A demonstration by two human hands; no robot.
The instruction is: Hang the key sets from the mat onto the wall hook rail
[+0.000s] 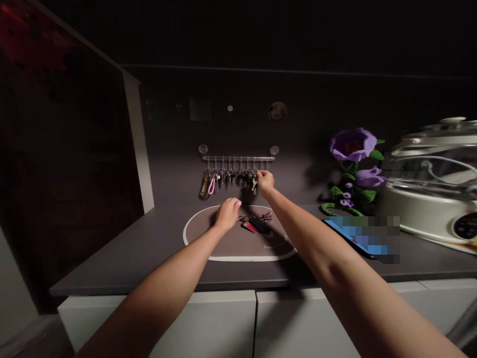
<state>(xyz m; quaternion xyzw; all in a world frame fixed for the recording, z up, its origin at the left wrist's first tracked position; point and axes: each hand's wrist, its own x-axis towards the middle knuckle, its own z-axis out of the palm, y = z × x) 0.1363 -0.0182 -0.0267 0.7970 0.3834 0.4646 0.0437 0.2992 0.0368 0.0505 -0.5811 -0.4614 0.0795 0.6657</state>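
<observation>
A clear hook rail [238,158] on the dark wall carries several hanging keys [230,177], with a brown tag [204,186] and a pink strap [211,186] at its left end. At the right end of the row, my right hand [265,182] is closed in a pinch beside a bunch of keys [254,184]; what its fingertips hold is too small to make out. My left hand [228,213] hovers over the brown oval mat [201,233], fingers curled together, contents hidden. Just right of it on the mat lie a red item [249,227] and a black key case [260,224].
Purple artificial flowers [354,144] stand on the counter [141,253] at the right. In front of them lies a tablet-like device [354,238], partly blurred. A cream appliance [428,199] with a clear upper part sits at the far right.
</observation>
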